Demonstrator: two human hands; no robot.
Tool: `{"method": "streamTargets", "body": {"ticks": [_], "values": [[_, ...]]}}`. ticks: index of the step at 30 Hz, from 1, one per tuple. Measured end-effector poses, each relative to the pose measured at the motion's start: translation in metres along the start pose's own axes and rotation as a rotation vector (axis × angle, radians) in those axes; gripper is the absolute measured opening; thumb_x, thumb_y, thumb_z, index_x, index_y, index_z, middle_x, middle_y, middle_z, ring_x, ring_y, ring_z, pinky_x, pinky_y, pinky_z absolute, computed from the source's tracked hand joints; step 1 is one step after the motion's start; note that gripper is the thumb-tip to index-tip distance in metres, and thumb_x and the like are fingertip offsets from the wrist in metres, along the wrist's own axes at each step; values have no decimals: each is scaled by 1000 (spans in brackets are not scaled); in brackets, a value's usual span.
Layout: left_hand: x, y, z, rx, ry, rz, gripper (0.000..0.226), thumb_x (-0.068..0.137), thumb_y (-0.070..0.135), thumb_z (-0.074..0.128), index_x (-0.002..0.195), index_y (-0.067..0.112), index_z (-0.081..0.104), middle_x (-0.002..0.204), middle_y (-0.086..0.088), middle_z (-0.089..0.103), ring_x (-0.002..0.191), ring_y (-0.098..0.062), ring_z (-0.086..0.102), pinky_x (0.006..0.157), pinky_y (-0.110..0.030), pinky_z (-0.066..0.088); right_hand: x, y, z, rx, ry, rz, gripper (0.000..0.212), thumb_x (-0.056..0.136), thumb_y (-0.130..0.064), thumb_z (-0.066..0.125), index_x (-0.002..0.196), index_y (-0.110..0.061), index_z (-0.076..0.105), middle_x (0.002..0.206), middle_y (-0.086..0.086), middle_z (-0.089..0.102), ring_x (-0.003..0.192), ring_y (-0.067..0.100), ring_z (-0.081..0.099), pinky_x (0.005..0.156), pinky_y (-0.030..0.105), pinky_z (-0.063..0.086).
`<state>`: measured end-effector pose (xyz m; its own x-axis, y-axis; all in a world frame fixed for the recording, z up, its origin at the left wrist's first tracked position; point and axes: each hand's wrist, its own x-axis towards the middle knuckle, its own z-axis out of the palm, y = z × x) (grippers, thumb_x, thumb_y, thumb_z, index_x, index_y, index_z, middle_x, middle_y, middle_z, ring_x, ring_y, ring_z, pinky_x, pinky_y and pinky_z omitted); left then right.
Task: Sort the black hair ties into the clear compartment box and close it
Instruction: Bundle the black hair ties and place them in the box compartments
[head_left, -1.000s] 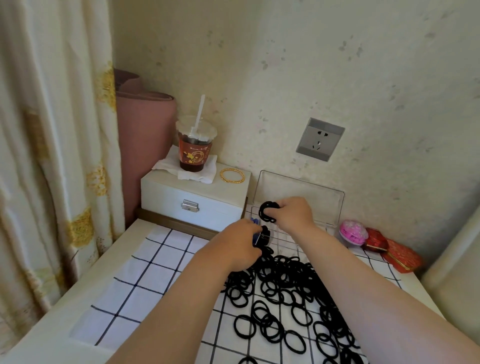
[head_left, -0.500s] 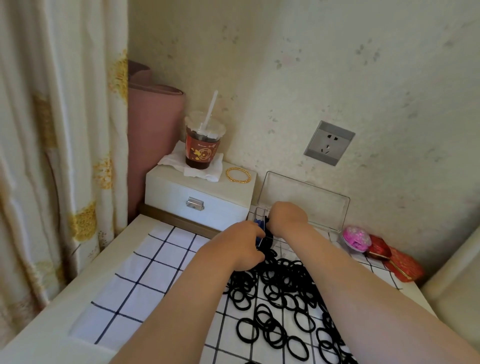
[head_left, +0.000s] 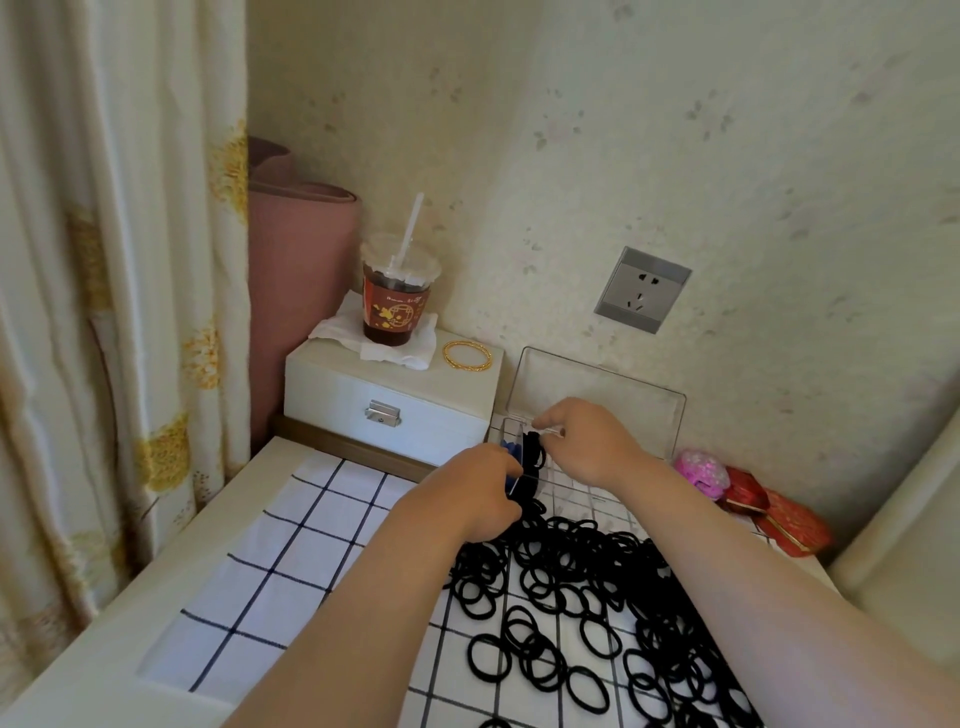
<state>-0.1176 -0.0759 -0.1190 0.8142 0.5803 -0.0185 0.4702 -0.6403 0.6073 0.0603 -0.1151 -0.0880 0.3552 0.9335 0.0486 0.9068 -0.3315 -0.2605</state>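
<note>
A clear compartment box (head_left: 582, 486) stands by the wall with its lid (head_left: 602, 395) upright and open. A left compartment holds a bunch of black hair ties (head_left: 532, 457), with something blue (head_left: 511, 453) beside them. My right hand (head_left: 587, 441) reaches over the box, its fingertips pinched on the top of that bunch. My left hand (head_left: 467, 496) is curled against the box's near left corner and seems to grip it. Several loose black hair ties (head_left: 571, 577) lie piled on the checked cloth in front of the box, partly hidden by my forearms.
A white drawer box (head_left: 395, 400) at the left carries an iced drink cup (head_left: 397, 301) on a napkin and gold bangles (head_left: 467, 356). A pink ball (head_left: 701, 470) and red packets (head_left: 779, 514) sit right of the box. A curtain hangs at the left.
My right hand carried a bunch of black ties from above the box down into the left compartment. My left hand has stayed at the box's corner. The camera shifted slightly.
</note>
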Motion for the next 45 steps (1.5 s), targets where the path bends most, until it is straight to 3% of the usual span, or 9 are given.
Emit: {"method": "streamTargets", "body": {"ticks": [3, 9, 13, 16, 19, 24, 34, 39, 45], "values": [[-1, 1, -1, 16, 4, 8, 43, 92, 26, 61, 134, 17, 57, 138, -1, 47, 121, -20, 50, 98, -29, 41, -13, 0, 8, -343, -43, -154, 41, 87, -30, 38, 103, -24, 75, 113, -6, 71, 123, 20, 55, 111, 42, 30], [-2, 1, -1, -17, 15, 11, 33, 90, 21, 62, 122, 15, 63, 130, -1, 51, 114, -20, 53, 94, -32, 45, -13, -5, 17, -544, -219, -196, 54, 92, -37, 22, 108, -23, 72, 127, -6, 64, 147, 19, 27, 120, 57, -10], [-3, 0, -2, -28, 29, 27, 40, 92, 23, 61, 132, 18, 59, 136, -1, 49, 120, -20, 51, 93, -27, 39, -9, -4, 11, -406, -211, -154, 31, 89, -30, 40, 91, -20, 69, 106, -2, 69, 129, 21, 48, 120, 55, 12], [-5, 2, -4, -45, 60, 36, 41, 93, 22, 60, 134, 20, 57, 136, -3, 51, 120, -19, 52, 92, -25, 39, -15, 3, 4, -158, -108, -141, 33, 89, -17, 52, 115, -16, 71, 119, 4, 69, 117, 26, 59, 104, 41, 43], [-10, 2, -6, -33, 103, 19, 40, 93, 22, 60, 134, 21, 58, 133, -3, 52, 119, -21, 53, 96, -29, 43, -32, 4, -3, 0, 22, -148, 39, 93, -9, 52, 128, -19, 67, 130, -1, 63, 112, 14, 59, 99, 27, 44], [-27, 1, -8, 13, 126, -1, 16, 91, 22, 62, 104, 31, 66, 107, 9, 58, 99, -12, 59, 88, -28, 50, -77, -7, -3, 106, 45, -197, 25, 92, -16, 61, 104, -31, 76, 100, -19, 68, 73, -12, 55, 79, 16, 46], [-81, 8, 7, 116, -376, 8, 26, 73, 41, 81, 95, 31, 72, 85, 14, 61, 77, -5, 58, 68, -21, 47, -138, -20, 14, 80, -435, -162, 31, 81, -16, 68, 104, -36, 73, 95, -13, 67, 82, 2, 61, 73, 20, 52], [-90, 11, 18, 201, -392, 18, 39, 64, 52, 84, 94, 32, 71, 86, 17, 57, 79, -3, 55, 66, -23, 45, -144, -25, 16, -77, -452, -205, 30, 78, -24, 73, 106, -36, 70, 98, -10, 63, 87, 8, 59, 77, 29, 53], [-87, 16, 22, 306, -379, 66, 14, 78, 32, 72, 91, 31, 75, 100, 14, 67, 95, -8, 62, 77, -25, 51, -138, -31, 18, -158, -400, -242, 19, 80, -33, 76, 98, -26, 78, 80, -18, 60, 80, 4, 55, 69, 24, 49]]}}
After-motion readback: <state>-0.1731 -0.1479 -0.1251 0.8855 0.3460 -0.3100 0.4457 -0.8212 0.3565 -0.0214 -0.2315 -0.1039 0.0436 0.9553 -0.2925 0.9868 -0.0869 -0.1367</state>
